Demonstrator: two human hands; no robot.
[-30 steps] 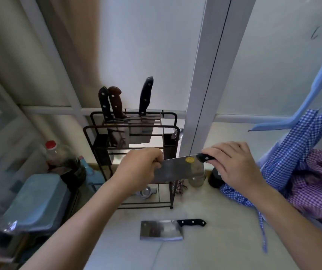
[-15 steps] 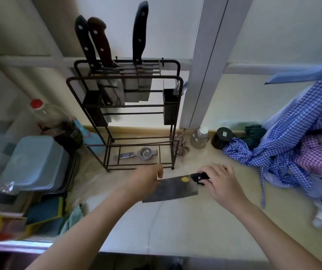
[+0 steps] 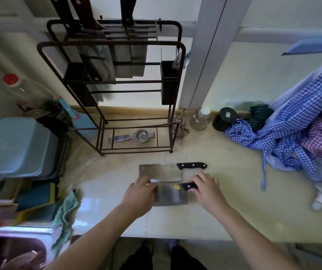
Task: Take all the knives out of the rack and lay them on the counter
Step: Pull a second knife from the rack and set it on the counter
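- Two cleavers lie on the pale, glossy counter (image 3: 224, 191), broad rectangular steel blades side by side, black riveted handles pointing right.
- The far cleaver (image 3: 160, 172) rests flat with nobody touching it; the near cleaver (image 3: 171, 195), with a yellow sticker by its handle, overlaps its lower edge.
- The left hand (image 3: 140, 193) has its fingers pinched on the near blade's blunt end; the right hand (image 3: 208, 189) has its fingers curled round that handle.
- Three knives (image 3: 90, 14) stand in the dark wire rack (image 3: 175, 78), handles up, flat blades hanging behind the bars.
- A small metal strainer (image 3: 136, 136) sits on the rack's bottom shelf.
- Blue gingham cloth (image 3: 284, 133) is heaped at the right beside a black-lidded jar (image 3: 225, 118) and a clear bottle (image 3: 201, 118).
- A frosted plastic tub (image 3: 18, 145) sits at the left; a green rag (image 3: 66, 211) droops over the counter edge.
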